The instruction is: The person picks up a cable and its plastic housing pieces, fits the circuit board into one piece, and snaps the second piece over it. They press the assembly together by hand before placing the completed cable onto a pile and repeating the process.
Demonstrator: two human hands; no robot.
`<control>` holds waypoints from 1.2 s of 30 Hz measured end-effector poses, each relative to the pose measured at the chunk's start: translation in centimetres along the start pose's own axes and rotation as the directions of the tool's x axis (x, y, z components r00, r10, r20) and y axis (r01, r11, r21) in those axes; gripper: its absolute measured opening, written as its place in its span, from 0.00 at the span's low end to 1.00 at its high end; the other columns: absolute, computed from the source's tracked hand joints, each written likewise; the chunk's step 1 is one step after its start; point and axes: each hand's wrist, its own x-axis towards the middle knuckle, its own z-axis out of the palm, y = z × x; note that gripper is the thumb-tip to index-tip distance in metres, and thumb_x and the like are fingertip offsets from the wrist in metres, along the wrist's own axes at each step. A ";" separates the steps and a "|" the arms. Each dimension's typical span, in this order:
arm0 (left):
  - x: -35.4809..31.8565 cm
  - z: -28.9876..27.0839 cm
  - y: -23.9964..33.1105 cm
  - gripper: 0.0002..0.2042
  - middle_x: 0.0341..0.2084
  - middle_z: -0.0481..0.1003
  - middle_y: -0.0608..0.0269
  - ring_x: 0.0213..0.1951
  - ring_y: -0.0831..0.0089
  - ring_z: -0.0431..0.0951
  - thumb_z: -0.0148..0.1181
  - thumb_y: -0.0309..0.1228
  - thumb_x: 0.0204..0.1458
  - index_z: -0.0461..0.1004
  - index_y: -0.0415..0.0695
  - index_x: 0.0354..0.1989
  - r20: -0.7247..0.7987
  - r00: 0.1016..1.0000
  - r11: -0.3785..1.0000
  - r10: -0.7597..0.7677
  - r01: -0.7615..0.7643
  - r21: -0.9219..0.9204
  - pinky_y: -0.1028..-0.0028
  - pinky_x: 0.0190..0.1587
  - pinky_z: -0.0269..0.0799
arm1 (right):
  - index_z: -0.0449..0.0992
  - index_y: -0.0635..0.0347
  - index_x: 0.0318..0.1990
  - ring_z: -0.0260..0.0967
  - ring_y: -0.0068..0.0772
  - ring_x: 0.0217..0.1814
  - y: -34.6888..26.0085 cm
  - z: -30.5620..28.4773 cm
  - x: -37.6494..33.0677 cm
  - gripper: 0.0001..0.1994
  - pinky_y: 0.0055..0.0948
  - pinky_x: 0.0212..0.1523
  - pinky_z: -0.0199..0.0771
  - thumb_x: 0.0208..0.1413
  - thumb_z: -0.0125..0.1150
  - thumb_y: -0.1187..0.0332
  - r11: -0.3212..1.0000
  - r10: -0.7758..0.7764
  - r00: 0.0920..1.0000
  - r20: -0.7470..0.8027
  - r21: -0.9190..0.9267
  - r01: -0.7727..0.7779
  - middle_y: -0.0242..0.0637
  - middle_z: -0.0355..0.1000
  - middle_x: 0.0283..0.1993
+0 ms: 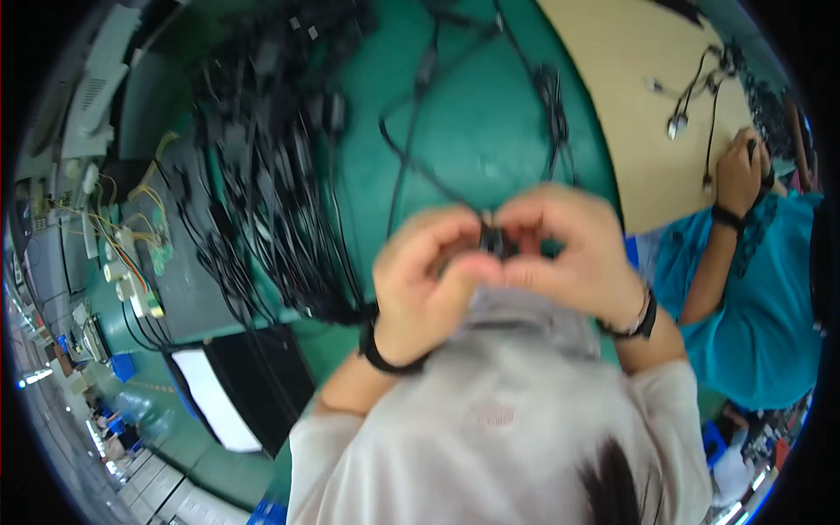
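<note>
Close to my body, above the near edge of the green table, my left hand point(429, 280) and my right hand point(573, 254) meet with fingertips pinched together. Between them is a small black cable connector point(492, 238), mostly covered by fingers and thumbs. From it a black cable point(429, 175) runs away over the green tabletop, bending back toward the far edge. A bundled black cable point(551, 109) lies beyond my right hand. Left of my left hand rests a large heap of black cables point(280, 192) with adapter-like blocks.
Wires and a small circuit board point(160, 254) lie on a grey mat at the left. On the right, a co-worker in a teal shirt point(752, 297) works at a tan board point(639, 114) with a few cables. A black-and-white box point(219, 394) stands below the table's left edge.
</note>
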 end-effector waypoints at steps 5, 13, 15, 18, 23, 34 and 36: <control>0.0 0.9 0.5 0.21 0.37 0.68 0.57 0.35 0.74 0.69 0.57 0.39 0.49 0.67 0.32 0.42 -0.010 1.000 1.000 0.015 -0.015 0.022 0.79 0.37 0.67 | 0.71 0.65 0.35 0.63 0.20 0.28 0.3 -0.3 0.5 0.20 0.18 0.27 0.65 0.35 0.72 0.68 0.998 -0.038 0.999 0.004 0.058 0.038 0.35 0.67 0.32; 0.4 2.1 -0.9 0.22 0.36 0.64 0.58 0.34 0.75 0.67 0.51 0.43 0.52 0.62 0.34 0.44 -0.080 0.990 0.986 0.118 -0.126 -0.109 0.78 0.35 0.66 | 0.72 0.63 0.33 0.63 0.20 0.22 1.4 1.1 0.8 0.19 0.18 0.23 0.65 0.34 0.72 0.66 0.933 0.004 0.992 -0.129 0.356 0.042 0.32 0.68 0.26; 0.2 2.3 -1.2 0.21 0.36 0.63 0.59 0.33 0.75 0.67 0.50 0.43 0.53 0.60 0.35 0.44 -0.100 0.988 0.980 0.114 -0.129 -0.150 0.78 0.34 0.66 | 0.71 0.63 0.33 0.63 0.19 0.21 1.6 1.0 0.7 0.19 0.17 0.22 0.65 0.34 0.72 0.66 0.950 -0.032 0.989 -0.145 0.304 0.076 0.32 0.68 0.26; 0.4 2.0 -1.5 0.20 0.35 0.62 0.59 0.30 0.77 0.66 0.45 0.43 0.55 0.58 0.36 0.44 -0.011 0.990 0.988 0.140 -0.141 -0.064 0.79 0.32 0.65 | 0.71 0.63 0.33 0.62 0.18 0.21 1.8 1.0 0.7 0.19 0.17 0.22 0.64 0.34 0.72 0.66 0.970 -0.114 0.979 -0.169 0.196 0.146 0.31 0.67 0.26; 0.1 2.5 -1.5 0.20 0.34 0.63 0.58 0.29 0.78 0.65 0.44 0.44 0.56 0.58 0.36 0.43 -0.041 0.990 0.989 0.134 -0.137 -0.063 0.79 0.31 0.64 | 0.71 0.63 0.33 0.59 0.17 0.20 2.3 1.4 0.4 0.19 0.16 0.21 0.61 0.35 0.71 0.65 0.955 -0.077 0.986 -0.148 0.272 0.115 0.30 0.67 0.27; 0.5 2.9 -1.8 0.19 0.33 0.62 0.57 0.27 0.76 0.66 0.41 0.43 0.57 0.57 0.36 0.43 -0.102 0.962 0.966 0.253 -0.257 -0.032 0.78 0.29 0.65 | 0.69 0.63 0.35 0.55 0.16 0.20 2.4 1.8 0.4 0.20 0.16 0.20 0.58 0.37 0.70 0.63 0.952 -0.142 0.980 -0.139 0.251 0.174 0.30 0.65 0.27; 0.6 3.1 -1.7 0.19 0.33 0.62 0.57 0.27 0.76 0.66 0.41 0.43 0.57 0.57 0.36 0.43 -0.115 0.962 0.965 0.249 -0.256 -0.053 0.78 0.29 0.65 | 0.69 0.63 0.36 0.55 0.16 0.22 2.8 2.3 0.4 0.20 0.15 0.21 0.58 0.38 0.70 0.64 0.932 -0.183 0.962 -0.201 0.278 0.235 0.31 0.65 0.29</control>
